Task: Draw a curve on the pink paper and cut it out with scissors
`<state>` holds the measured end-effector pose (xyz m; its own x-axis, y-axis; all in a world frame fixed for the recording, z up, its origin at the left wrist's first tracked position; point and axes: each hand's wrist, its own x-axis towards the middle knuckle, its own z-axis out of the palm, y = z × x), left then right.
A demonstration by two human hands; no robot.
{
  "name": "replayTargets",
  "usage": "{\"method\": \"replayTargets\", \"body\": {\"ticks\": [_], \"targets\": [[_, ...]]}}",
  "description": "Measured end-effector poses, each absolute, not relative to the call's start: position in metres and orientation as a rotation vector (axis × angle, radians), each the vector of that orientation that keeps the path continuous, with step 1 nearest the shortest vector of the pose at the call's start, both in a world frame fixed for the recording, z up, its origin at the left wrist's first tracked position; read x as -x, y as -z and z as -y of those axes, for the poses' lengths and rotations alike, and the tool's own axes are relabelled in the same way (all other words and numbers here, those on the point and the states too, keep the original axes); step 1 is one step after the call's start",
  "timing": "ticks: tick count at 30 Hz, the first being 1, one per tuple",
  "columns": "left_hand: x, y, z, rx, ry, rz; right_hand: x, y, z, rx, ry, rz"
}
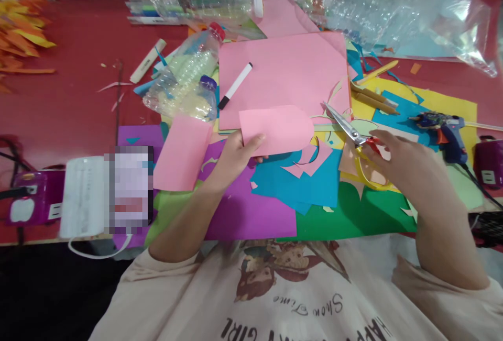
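My left hand (240,153) pinches the left end of a pink paper piece (281,127), thumb on top; its right end is rounded. At the right, my right hand (396,165) is on the scissors (356,135), which have red and yellow handles; the blades look nearly together and point up and left, apart from the paper. Pink offcuts (310,158) with curved edges lie below the rounded end. Behind the held piece lies a large pink sheet (283,68) with a black-capped marker (236,85) on it. Another pink piece (183,155) rests left of my left hand.
Clear plastic bottles (188,68) lie at the left and back. A blue glue gun (451,134) sits at the right, its cord trailing. A phone (131,189) and a white power bank (84,197) lie at the left. Purple (251,210) and green sheets (353,218) cover the front edge.
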<state>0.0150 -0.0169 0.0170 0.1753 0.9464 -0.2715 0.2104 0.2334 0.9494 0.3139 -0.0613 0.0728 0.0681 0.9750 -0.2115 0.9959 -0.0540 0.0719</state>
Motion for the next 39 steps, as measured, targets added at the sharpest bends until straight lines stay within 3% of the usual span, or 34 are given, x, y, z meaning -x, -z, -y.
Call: {"method": "replayTargets", "body": {"ticks": [3,11,21,27,33,39], "targets": [[-0.017,-0.017,0.018,-1.259,-0.75,-1.291,-0.305,-0.083,0.055,-2.285,0.266,-2.206],[-0.018,-0.02,0.02,-1.393,-0.599,-1.286,-0.258,-0.052,0.024,-2.146,1.434,-2.77],[-0.016,-0.018,0.015,-1.409,-0.42,-1.24,-0.245,-0.015,0.018,-2.062,2.435,-2.21],[-0.015,-0.018,0.018,-1.378,-0.213,-1.1,-0.245,-0.02,0.024,-1.64,2.631,-2.288],[-0.015,-0.022,0.019,-1.436,0.023,-0.961,-0.242,-0.023,0.027,-1.252,2.564,-2.353],[-0.017,-0.02,0.021,-1.457,-0.132,-0.901,-0.241,-0.02,0.028,-1.23,2.445,-2.541]]}}
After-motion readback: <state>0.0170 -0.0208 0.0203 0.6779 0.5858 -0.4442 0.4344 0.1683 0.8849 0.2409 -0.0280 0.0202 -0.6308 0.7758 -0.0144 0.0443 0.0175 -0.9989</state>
